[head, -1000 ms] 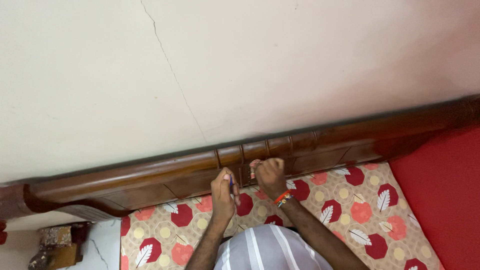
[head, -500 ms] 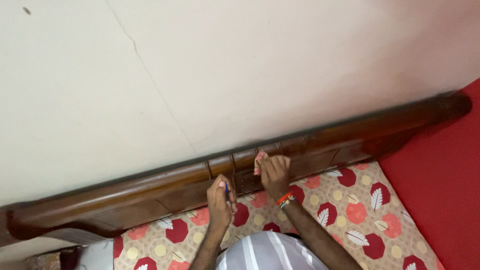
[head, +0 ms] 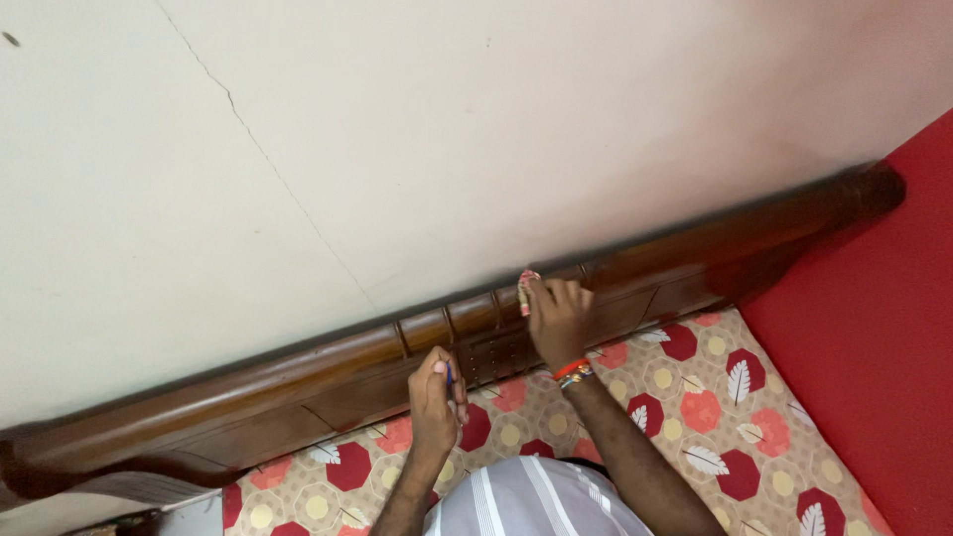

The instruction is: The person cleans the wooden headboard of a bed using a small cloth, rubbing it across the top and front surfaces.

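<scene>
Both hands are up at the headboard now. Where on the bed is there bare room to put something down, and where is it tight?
Free: the patterned sheet right of the right hand, running to the red cloth, and that cloth itself. A smaller strip lies left of the left hand, under the wooden headboard. Crowded: between the two hands at the carved headboard panel.

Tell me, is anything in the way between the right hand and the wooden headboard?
Nothing visible. The right hand already rests against the wooden headboard, pinching a small patterned thing at its top edge. The left hand holds a blue pen beside the carved panel.
</scene>
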